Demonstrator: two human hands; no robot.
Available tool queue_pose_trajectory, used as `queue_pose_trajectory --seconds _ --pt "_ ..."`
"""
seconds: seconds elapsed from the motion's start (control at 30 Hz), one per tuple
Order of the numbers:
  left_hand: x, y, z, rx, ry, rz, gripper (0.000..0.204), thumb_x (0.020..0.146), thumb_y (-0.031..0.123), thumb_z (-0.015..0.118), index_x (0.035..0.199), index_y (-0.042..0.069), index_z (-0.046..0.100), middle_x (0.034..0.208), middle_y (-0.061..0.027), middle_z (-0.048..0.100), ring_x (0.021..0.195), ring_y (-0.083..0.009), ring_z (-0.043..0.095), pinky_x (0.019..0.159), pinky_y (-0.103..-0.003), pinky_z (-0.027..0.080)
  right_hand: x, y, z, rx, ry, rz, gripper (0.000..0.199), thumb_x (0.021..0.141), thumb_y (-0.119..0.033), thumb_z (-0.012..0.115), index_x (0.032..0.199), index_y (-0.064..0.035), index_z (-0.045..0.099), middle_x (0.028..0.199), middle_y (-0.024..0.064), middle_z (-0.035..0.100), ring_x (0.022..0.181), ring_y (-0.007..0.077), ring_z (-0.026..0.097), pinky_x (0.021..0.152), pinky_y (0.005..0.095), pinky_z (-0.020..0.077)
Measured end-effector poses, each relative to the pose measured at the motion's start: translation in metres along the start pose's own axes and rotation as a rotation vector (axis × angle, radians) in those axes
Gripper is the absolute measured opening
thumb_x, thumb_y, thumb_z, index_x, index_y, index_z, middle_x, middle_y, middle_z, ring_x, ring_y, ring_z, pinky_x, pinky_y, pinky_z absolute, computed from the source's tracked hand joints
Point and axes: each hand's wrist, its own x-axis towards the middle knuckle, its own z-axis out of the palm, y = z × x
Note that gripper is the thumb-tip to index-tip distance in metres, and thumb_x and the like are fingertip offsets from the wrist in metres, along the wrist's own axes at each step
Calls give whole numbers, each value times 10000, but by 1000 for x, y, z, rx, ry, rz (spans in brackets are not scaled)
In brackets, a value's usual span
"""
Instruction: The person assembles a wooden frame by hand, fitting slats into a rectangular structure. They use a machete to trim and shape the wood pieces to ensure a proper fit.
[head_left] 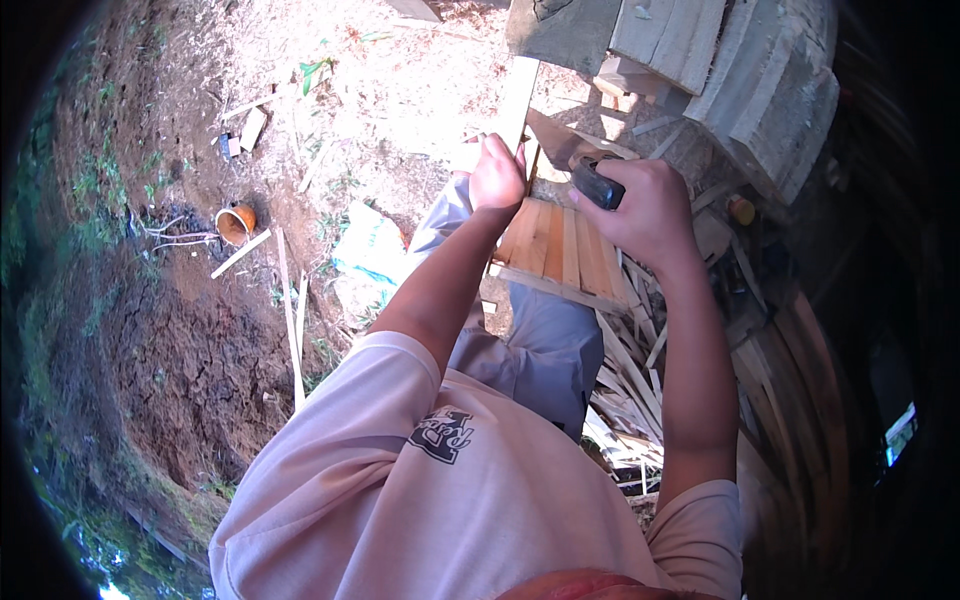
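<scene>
My right hand (650,205) is wrapped round the dark handle (597,186) of a handsaw. The saw's blade (552,142) points away to the upper left, close to a narrow wooden board (518,97). My left hand (497,175) is closed on that board near its close end, with the fingertips partly hidden. Just below both hands lies a panel of joined wooden slats (545,245), in front of my grey trousers (530,345). Whether the saw's teeth touch the board I cannot tell.
Thick weathered timbers (680,45) are stacked at the far right. Thin wood offcuts (628,375) lie heaped beside my leg. On the ground at left are an orange-brown pot (236,224), loose strips (290,320) and a white-and-blue sack (368,245). Sawdust covers the far ground.
</scene>
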Motion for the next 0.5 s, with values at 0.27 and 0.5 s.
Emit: queue_pose_trajectory --seconds 0.27,0.5 --pt "-5 6 9 13 92 70 459 1025 355 618 1170 -39 433 1048 -293 637 827 -460 715 696 -551 585 -1 -12 -11 -16 -55 -6 307 782 -331 852 788 -53 722 649 142 650 675 367 685 654 462 545" --pt "-12 13 11 23 26 49 523 1027 299 598 1298 -104 403 1094 -328 653 776 -461 720 688 -554 583 -4 -12 -18 50 -74 56 343 778 -317 875 846 -8 744 660 183 640 637 368 673 624 421 523"
